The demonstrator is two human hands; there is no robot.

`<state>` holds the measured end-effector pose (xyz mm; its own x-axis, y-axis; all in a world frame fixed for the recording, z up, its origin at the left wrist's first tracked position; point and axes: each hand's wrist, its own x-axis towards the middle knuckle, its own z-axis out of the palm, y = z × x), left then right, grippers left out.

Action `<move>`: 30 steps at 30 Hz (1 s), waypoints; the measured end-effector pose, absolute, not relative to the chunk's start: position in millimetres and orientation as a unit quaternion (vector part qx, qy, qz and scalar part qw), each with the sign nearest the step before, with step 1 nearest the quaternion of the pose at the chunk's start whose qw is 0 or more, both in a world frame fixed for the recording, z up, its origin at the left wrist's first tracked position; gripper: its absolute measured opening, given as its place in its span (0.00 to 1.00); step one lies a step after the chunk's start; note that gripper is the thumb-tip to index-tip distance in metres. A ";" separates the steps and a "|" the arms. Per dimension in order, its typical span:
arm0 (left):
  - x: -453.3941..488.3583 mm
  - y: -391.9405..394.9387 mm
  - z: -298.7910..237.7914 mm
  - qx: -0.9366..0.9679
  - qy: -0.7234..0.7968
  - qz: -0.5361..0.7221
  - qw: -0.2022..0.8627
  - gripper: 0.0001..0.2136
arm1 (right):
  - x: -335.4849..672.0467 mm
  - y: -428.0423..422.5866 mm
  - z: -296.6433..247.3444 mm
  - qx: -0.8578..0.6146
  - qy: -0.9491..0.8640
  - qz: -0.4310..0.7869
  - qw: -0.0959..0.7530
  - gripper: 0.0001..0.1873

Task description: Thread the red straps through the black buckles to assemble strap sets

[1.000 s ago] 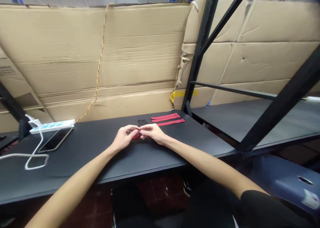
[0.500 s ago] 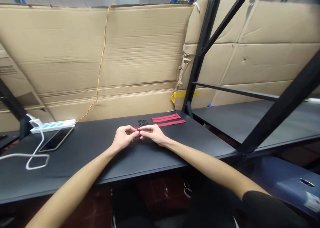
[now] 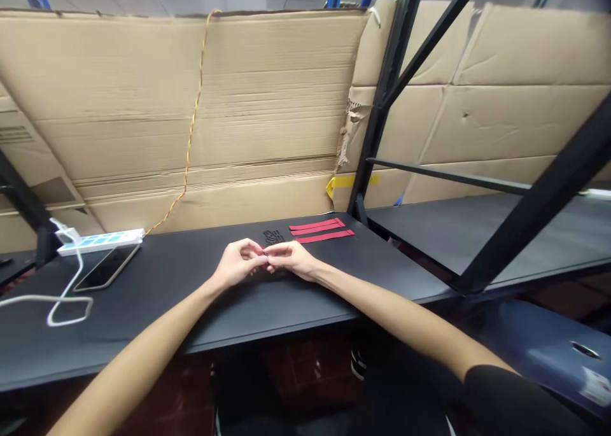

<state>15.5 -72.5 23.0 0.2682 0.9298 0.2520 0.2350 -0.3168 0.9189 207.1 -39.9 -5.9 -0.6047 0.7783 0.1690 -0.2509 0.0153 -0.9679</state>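
Observation:
My left hand point(image 3: 236, 262) and my right hand point(image 3: 291, 260) meet above the black table point(image 3: 157, 302), fingertips together. Between them they pinch a thin item, mostly hidden by my fingers; it looks like a red strip. Just beyond my hands lies a small cluster of black pieces point(image 3: 273, 237). To its right, several flat red strips point(image 3: 322, 231) lie side by side, nearest my right hand.
At the table's left stand a white power strip point(image 3: 100, 242), a smartphone point(image 3: 107, 267) and a looped white cable point(image 3: 67, 302). Cardboard sheets point(image 3: 191, 105) line the back. A black metal frame point(image 3: 539, 200) rises at right, above a lower shelf point(image 3: 477, 232).
The red piece showing beneath my fingertips earlier is now hidden. My hands have shifted slightly, still pinched together. The strips on the table have not moved.

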 end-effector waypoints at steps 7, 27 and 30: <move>16.4 -71.4 18.7 0.730 0.393 0.446 0.336 0.16 | 208.2 -37.6 -2.9 -0.219 -0.555 0.693 0.404 0.20; 14.2 -72.7 14.9 0.814 0.350 0.446 0.123 0.12 | 206.1 -38.7 -3.4 -0.218 -0.567 0.663 0.438 0.22; 14.4 -72.4 14.1 0.812 0.356 0.444 0.128 0.11 | 205.9 -37.8 -4.0 -0.216 -0.568 0.661 0.441 0.21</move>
<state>14.4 -72.4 14.1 0.3525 0.6915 0.6305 0.4651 -0.7141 0.5232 205.9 -37.8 -4.0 -0.5181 0.8278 0.2151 -0.3379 0.0330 -0.9406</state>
